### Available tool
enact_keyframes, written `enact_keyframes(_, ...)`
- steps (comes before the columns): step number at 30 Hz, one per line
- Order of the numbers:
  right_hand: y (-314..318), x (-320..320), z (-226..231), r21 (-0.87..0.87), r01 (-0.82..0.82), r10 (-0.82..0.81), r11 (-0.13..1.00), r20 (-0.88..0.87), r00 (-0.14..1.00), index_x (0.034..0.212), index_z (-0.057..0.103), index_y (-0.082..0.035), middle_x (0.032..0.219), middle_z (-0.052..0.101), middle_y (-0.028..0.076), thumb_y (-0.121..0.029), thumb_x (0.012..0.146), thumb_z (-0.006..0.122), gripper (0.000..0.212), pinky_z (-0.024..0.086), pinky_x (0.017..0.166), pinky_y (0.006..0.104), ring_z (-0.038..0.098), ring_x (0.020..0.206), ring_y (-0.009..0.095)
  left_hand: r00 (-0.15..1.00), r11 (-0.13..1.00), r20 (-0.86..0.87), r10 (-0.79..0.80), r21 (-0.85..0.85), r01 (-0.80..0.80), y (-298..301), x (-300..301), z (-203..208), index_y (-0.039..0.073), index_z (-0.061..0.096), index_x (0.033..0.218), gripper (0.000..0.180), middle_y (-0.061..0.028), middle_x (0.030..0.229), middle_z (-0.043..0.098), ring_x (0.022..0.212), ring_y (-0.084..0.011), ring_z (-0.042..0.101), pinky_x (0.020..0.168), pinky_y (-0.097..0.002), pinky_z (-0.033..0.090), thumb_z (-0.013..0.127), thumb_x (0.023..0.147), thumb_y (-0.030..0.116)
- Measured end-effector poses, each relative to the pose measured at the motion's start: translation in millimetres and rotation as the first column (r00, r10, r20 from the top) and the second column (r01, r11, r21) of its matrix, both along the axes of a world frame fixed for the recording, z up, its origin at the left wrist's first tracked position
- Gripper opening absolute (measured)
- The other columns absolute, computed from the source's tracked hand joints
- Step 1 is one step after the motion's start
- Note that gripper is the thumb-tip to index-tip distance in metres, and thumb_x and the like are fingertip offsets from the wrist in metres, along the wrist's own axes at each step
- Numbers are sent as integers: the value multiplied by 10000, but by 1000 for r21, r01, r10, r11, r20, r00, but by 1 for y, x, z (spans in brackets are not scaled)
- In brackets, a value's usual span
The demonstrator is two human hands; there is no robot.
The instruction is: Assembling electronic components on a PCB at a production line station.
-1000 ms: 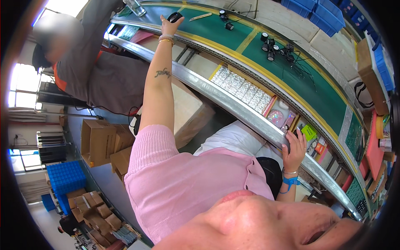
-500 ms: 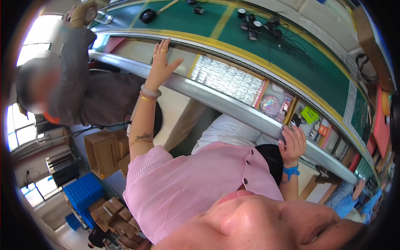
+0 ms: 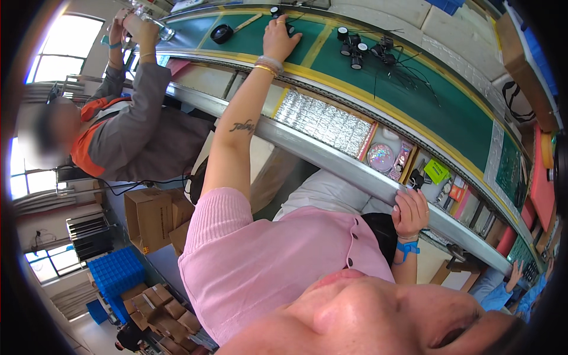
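Observation:
My left hand reaches across to the green belt, thumb held apart from the fingers. Its fingertips are at a small black cylindrical part, partly covered by the hand; I see no firm hold on it. Just beyond lies another black part with a pale end. My right hand rests on the edge of the metal rail, fingers loosely bent and apart, with nothing in them. To the right on the belt is a cluster of black cylindrical parts with thin black wires.
A black ring-shaped part lies left on the green belt. Below the belt, an open drawer holds silvery bubble wrap, a glittery round item and a yellow-green box. A co-worker sits to my left.
My left hand has moved from the rail side, forward and right, onto the belt beside the small black parts. My right hand stays at the rail. The co-worker's arms have shifted.

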State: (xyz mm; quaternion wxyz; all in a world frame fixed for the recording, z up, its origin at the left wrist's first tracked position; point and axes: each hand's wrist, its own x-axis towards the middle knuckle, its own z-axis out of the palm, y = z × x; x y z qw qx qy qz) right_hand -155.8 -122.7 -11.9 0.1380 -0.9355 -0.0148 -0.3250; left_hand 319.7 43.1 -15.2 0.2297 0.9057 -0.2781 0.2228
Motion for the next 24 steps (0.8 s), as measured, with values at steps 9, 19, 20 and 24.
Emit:
enact_keyframes(9, -1, 0, -4, 4, -32, 32, 999, 37, 999, 853, 646, -49, 899, 656, 71, -171, 856, 528, 170, 475, 891, 415, 613, 934, 258, 993, 991, -82, -91, -102, 82, 15, -49, 19, 103, 426, 1280, 649, -187, 1303, 393, 1175, -373, 409, 982, -419, 377, 722, 714, 221)
enact_keyframes(19, 0, 15, 0, 85, -54, 47, 995, 85, 995, 861, 641, -61, 853, 645, 73, -190, 841, 554, 157, 488, 858, 422, 624, 890, 260, 974, 944, 93, -207, -242, 223, 99, -209, 66, 56, 484, 1244, 556, -180, 1346, 377, 1236, -347, 387, 1013, -422, 332, 668, 722, 7)
enact_keyframes(20, 2, 14, 0, 87, -59, 51, 994, 86, 995, 861, 641, -61, 853, 645, 73, -190, 841, 554, 157, 488, 858, 422, 624, 890, 260, 979, 939, 143, -149, -289, 185, 110, -214, 62, 45, 495, 1197, 505, -173, 1299, 405, 1202, -342, 410, 1000, -420, 336, 671, 724, 15)
enact_keyframes(24, 1, 10, 1, 128, -20, 6, 992, 102, 995, 860, 637, -48, 831, 635, 94, -194, 840, 554, 170, 485, 860, 424, 621, 872, 274, 862, 953, 492, 122, -301, 36, 161, -232, 60, 21, 440, 1182, 514, -172, 1217, 432, 1143, -341, 433, 990, -430, 327, 682, 728, 35)
